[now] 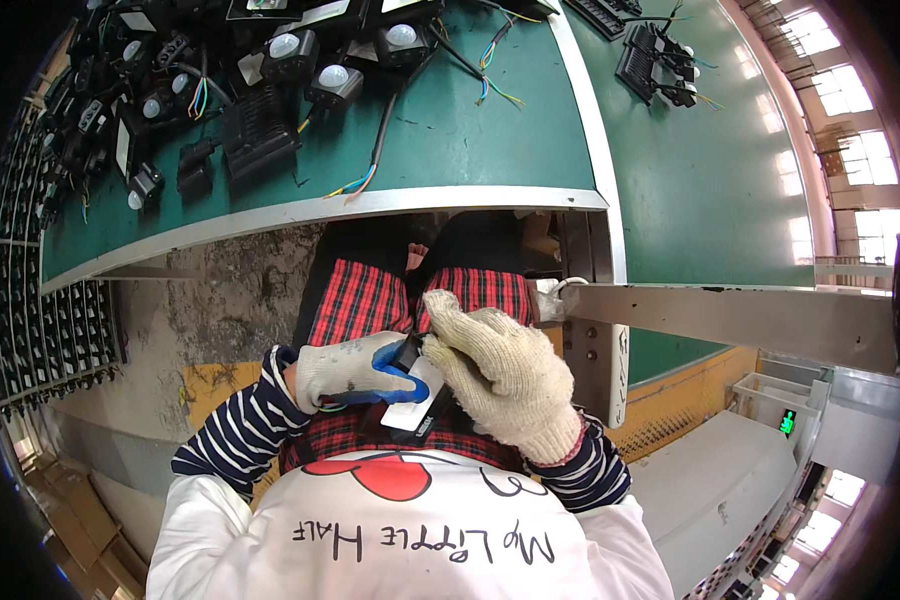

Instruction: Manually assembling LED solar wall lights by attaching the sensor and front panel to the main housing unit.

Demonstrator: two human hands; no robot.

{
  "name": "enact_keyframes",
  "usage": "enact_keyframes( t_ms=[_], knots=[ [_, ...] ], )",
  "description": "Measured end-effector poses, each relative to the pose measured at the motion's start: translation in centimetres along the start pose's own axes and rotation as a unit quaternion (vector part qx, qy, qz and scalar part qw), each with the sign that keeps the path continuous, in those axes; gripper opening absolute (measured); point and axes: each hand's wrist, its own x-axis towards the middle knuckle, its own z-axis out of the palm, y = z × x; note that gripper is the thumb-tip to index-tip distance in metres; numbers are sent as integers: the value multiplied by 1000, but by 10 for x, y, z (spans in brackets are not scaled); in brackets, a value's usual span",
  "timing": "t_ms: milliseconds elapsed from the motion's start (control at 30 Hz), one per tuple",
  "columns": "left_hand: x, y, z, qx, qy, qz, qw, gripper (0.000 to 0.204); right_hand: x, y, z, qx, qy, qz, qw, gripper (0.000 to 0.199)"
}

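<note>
On my lap, my left hand (365, 372) grips a small black floodlight with a white front face (408, 412). That hand wears a light glove with a blue coated palm, and its thumb presses on the white face. My right hand (505, 370), in a cream knitted glove, lies against the light's right side. Its fingers are slightly bent, with a gap between the thumb side and the upper finger. The glove covers part of the light, and the underside is hidden. Whether a sensor is fitted to this light cannot be seen.
Ahead is a green workbench (450, 150) with a pale metal edge. Black sensor floodlights (260, 135) with white domes and loose coloured wires crowd its left. More lights (658, 65) lie on the green surface at right. A metal beam (730, 318) runs beside my right arm; racks of lights (50, 340) stand left.
</note>
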Motion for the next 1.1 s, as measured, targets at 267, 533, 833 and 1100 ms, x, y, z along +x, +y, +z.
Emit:
enact_keyframes(
  t_ms=[267, 533, 833, 1100],
  knots=[
    [3, -18, -6, 10, -37, -5, 999, 54, -8, -3, 11, 14, 1, 6, 1000, 36],
    [-3, -11, 3, -174, 105, 196, 959, 94, -12, 24, -1, 557, 154, 254, 776, 30],
    [-24, -20, 28, 627, 355, 364, 590, 45, 11, 41, 14, 802, -45, 321, 502, 39],
    [-20, -36, 60, 795, 357, 222, 437, 43, 45, 54, 22, 304, -128, 155, 931, 56]
  ],
)
